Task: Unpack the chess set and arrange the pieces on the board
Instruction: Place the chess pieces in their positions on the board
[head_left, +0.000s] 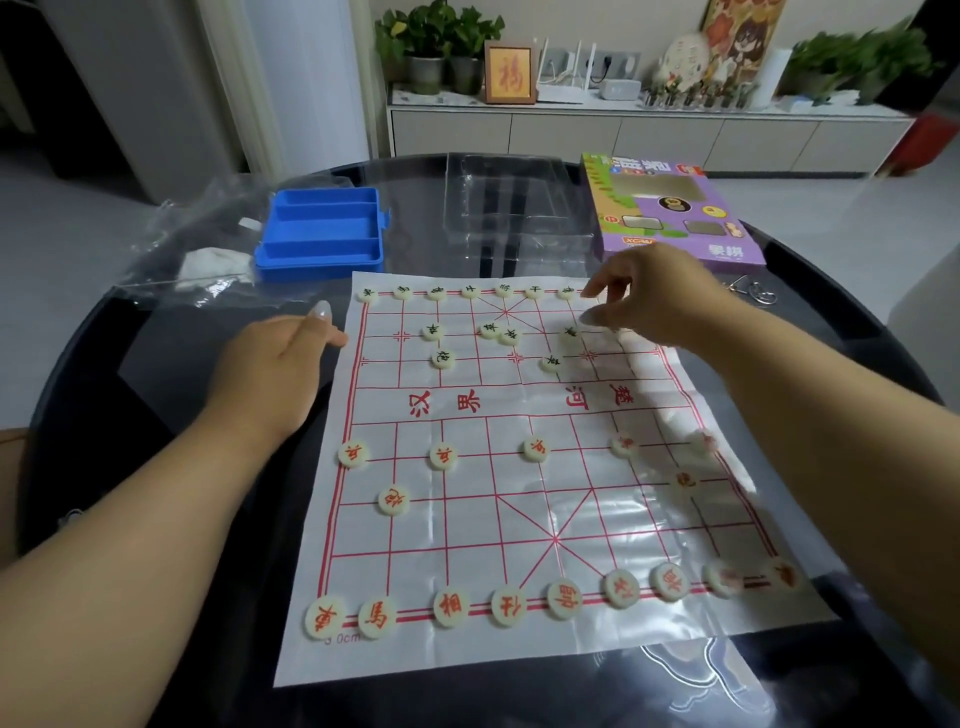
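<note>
Dark round glass table (156, 395) in a living room, seen from above. Right hand (649, 296) hovers over the board sheet (519, 654) at its far right corner, fingers curled; whether it pinches a piece is unclear. Left hand (280, 358) rests open beside the sheet. Nearest the right hand, black pieces (441, 358) are scattered, back row unfinished; red pieces (563, 598) look arranged. Beyond sits an emptied blue tray (322, 234)

White board (519, 410), red grid; cream pieces (534, 449), red or black characters; blue tray (322, 234); purple box (670, 208).
</note>
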